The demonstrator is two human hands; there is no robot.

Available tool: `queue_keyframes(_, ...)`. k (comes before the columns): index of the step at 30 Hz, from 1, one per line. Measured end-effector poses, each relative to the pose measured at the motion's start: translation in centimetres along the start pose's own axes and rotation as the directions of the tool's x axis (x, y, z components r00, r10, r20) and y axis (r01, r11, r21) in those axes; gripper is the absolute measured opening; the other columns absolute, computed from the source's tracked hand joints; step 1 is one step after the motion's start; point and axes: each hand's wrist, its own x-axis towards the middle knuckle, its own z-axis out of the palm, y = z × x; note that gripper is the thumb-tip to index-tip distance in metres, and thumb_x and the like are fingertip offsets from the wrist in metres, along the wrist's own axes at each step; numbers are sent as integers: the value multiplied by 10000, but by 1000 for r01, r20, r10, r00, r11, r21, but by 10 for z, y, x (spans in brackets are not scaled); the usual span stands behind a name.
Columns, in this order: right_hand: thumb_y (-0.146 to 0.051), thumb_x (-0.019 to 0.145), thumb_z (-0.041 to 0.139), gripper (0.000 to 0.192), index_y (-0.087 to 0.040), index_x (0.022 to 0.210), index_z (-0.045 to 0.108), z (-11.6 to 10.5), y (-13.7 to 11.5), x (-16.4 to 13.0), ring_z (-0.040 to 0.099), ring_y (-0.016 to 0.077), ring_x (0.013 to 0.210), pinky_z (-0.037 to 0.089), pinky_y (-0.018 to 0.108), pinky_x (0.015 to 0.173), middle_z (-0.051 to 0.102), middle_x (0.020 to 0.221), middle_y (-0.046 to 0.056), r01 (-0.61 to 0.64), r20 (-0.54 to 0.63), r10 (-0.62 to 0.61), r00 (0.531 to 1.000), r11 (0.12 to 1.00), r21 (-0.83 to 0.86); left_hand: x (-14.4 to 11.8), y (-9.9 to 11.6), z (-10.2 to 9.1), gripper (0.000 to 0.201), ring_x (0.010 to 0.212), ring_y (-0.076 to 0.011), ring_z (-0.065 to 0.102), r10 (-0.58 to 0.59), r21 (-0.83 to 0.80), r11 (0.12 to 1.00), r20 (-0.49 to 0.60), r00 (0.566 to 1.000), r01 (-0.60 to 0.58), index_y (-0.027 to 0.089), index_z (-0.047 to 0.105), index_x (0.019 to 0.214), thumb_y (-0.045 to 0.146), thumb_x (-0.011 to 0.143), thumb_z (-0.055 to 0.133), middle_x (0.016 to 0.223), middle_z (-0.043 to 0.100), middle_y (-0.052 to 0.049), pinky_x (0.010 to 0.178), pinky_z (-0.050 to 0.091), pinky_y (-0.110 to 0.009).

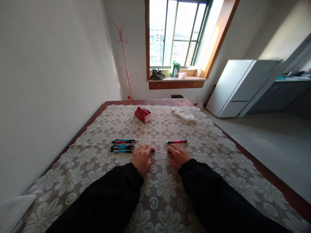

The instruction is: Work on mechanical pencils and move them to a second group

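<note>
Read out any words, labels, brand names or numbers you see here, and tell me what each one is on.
No text can be read anywhere in this view.
Red box on the lace tablecloth: any print is too blurred to read.
Pens beside the left hand and the red pen above the right hand: any markings too small.
Green bag on the windowsill: nothing legible.

Bright window (pixel 181 34) glare, warped edges

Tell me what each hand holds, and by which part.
The left hand and right hand pinch opposite ends of a thin pen part; what it is cannot be told.
</note>
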Motion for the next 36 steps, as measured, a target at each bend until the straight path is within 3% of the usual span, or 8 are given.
queue_keyframes(4, -188, 956, 518, 149, -204, 861, 631, 1, -3, -1, 542, 217, 902, 390, 349, 800, 663, 932, 70, 82, 7, -82, 997, 997, -5, 1, -1, 0, 261, 1101, -249, 597, 9, -121, 993, -6, 1000, -10, 241, 648, 1136, 167, 956, 475, 1130, 710, -58, 947, 428, -421)
queue_keyframes(10, -206, 968, 492, 164, -197, 882, 631, -2, -6, -1, 544, 224, 915, 391, 360, 811, 659, 936, 81, 107, 17, -107, 994, 994, -13, 2, -2, 4, 91, 1052, -230, 610, 120, -152, 982, 26, 992, -115, 250, 658, 993, 227, 921, 608, 1066, 712, -30, 936, 456, -375)
queue_keyframes(15, -162, 908, 506, 131, -190, 849, 619, -9, -2, 0, 533, 224, 893, 389, 356, 794, 646, 924, 81, 40, 16, -40, 999, 998, -41, 3, -4, 3, 108, 1034, -226, 614, 71, -175, 982, 0, 997, -70, 240, 657, 945, 159, 903, 600, 1011, 712, -24, 935, 462, -365)
queue_keyframes(21, -210, 949, 512, 134, -202, 960, 645, -8, -2, 0, 546, 221, 938, 411, 354, 835, 655, 986, 69, 219, 63, -224, 973, 973, 72, 6, -5, -1, 61, 990, -226, 635, 31, -221, 975, 15, 999, -27, 244, 695, 882, 219, 897, 642, 953, 723, -25, 880, 481, -358)
queue_keyframes(25, -218, 916, 570, 157, -210, 1050, 651, -7, 2, -1, 568, 233, 987, 420, 371, 871, 670, 1035, 75, 196, 60, -204, 977, 973, 125, 7, -6, -1, 80, 999, -229, 637, 47, -268, 963, 24, 999, -39, 252, 734, 883, 311, 897, 681, 961, 723, -29, 898, 480, -367)
queue_keyframes(31, -52, 679, 563, 265, -209, 887, 606, -12, 30, -3, 575, 231, 916, 460, 370, 848, 643, 920, 57, 173, 31, -179, 983, 972, 159, 5, -7, 3, 91, 1040, -241, 624, 59, -259, 964, 23, 998, -51, 242, 732, 879, 275, 807, 777, 1011, 711, -26, 921, 471, -369)
queue_keyframes(33, -31, 693, 529, 234, -216, 827, 580, -11, 40, -3, 582, 225, 904, 475, 364, 839, 634, 887, 54, 177, -7, -179, 984, 971, 161, 5, -8, 5, 62, 1026, -231, 627, 69, -282, 958, 20, 997, -60, 240, 739, 864, 245, 809, 769, 996, 713, -24, 923, 473, -360)
queue_keyframes(36, -34, 807, 493, 238, -227, 913, 582, -7, 46, -2, 602, 213, 909, 505, 351, 829, 657, 935, 60, 177, -151, -147, 978, 963, 205, 7, -10, 7, 64, 1025, -228, 631, 75, -309, 949, 16, 997, -67, 245, 758, 854, 230, 797, 781, 995, 721, -23, 937, 473, -360)
